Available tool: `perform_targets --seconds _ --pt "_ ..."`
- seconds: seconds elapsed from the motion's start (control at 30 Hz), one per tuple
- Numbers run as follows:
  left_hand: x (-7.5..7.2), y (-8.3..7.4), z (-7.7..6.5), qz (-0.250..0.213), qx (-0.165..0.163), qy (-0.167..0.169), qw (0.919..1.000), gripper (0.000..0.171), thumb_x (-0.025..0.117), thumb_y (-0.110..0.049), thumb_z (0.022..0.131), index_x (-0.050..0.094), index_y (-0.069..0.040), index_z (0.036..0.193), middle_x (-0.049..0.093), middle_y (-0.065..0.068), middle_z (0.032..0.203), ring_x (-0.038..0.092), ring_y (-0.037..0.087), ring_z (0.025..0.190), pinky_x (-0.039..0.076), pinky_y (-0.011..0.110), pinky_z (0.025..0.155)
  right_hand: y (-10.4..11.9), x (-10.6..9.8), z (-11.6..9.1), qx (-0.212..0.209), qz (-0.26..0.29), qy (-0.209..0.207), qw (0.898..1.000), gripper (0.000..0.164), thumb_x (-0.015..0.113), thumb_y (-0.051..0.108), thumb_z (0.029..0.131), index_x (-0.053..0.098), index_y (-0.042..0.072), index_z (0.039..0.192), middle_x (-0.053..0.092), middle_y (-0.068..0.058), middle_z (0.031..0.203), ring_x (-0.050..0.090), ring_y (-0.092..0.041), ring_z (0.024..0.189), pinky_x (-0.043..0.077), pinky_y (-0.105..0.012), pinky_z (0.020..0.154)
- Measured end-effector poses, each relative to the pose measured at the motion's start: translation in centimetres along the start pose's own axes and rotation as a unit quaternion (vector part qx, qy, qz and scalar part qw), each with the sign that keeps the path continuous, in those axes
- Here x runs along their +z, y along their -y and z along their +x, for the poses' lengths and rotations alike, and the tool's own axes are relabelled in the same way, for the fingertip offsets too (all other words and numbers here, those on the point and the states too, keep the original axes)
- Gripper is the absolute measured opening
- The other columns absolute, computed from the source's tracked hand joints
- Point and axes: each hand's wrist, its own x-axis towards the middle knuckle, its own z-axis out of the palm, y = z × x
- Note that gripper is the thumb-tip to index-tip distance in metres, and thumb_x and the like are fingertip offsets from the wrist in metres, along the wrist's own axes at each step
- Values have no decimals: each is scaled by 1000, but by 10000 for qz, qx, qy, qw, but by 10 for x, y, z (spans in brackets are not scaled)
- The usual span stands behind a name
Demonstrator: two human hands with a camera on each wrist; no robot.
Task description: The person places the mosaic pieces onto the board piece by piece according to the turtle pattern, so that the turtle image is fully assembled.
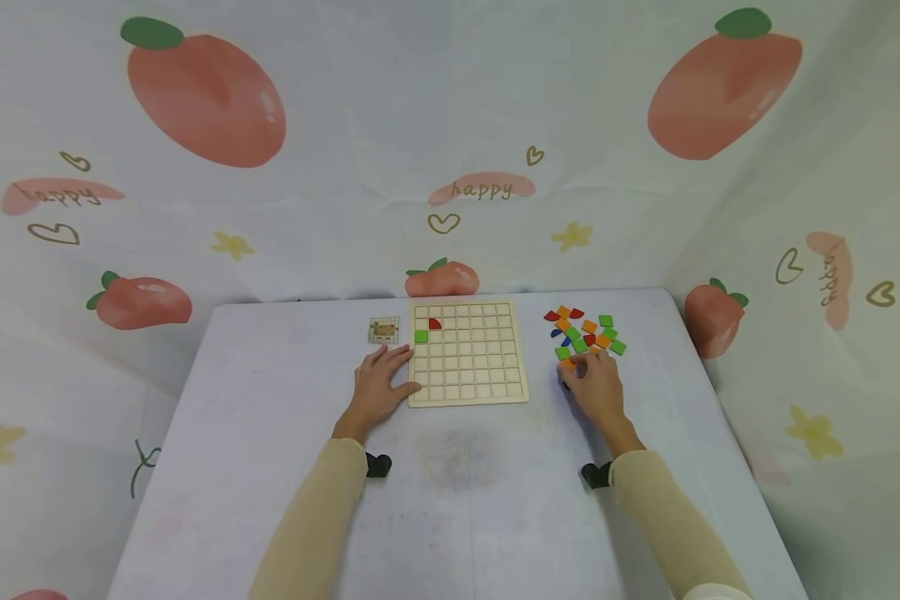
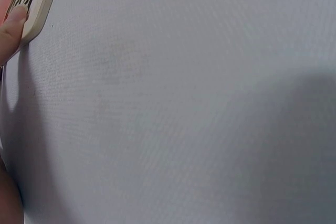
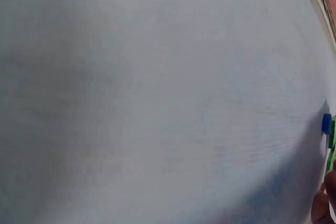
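A wooden grid board (image 1: 466, 363) lies on the table, holding a green square tile (image 1: 421, 337) and a red quarter-round tile (image 1: 435, 323) in its upper left cells. My left hand (image 1: 378, 383) rests at the board's left edge, fingers spread, and in the left wrist view its thumb (image 2: 16, 19) touches the board's corner. To the right of the board, my right hand (image 1: 596, 385) pinches an orange tile (image 1: 567, 364) at the near side of a loose pile. Only the fingertips (image 3: 320, 208) show in the right wrist view, beside a blue piece (image 3: 326, 124) and green ones.
The pile mixes green squares (image 1: 606, 321), orange squares (image 1: 589, 327), red quarter-rounds (image 1: 577, 313) and blue pieces (image 1: 556, 333). A small pattern card (image 1: 383, 330) lies left of the board. Behind the white table (image 1: 465, 517) hangs a printed cloth (image 1: 345, 208).
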Motion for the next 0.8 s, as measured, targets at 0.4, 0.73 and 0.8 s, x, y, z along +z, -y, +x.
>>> perform_targets --seconds 0.4,0.73,0.8 --pt "0 -1 -2 -6 85 -113 9999 71 73 -45 91 49 -21 153 42 -3 163 19 30 158 19 60 121 24 -1 10 -543 658 274 9960 34 74 33 93 69 8 116 67 -10 106 60 -24 89 50 -32 76" --pt "1 -1 -2 -23 44 -105 9999 72 74 -46 91 48 -23 153 42 -5 163 19 29 159 18 60 122 63 8 25 -1219 1092 657 9843 33 74 25 93 68 5 118 69 -12 111 65 -28 96 58 -42 85" --pt "1 -1 -1 -22 35 -105 9999 71 74 -46 91 48 -23 153 42 -5 163 19 28 159 18 59 122 70 11 27 -1503 1081 690 9803 32 75 22 93 69 3 118 69 -13 108 66 -27 94 60 -41 85"
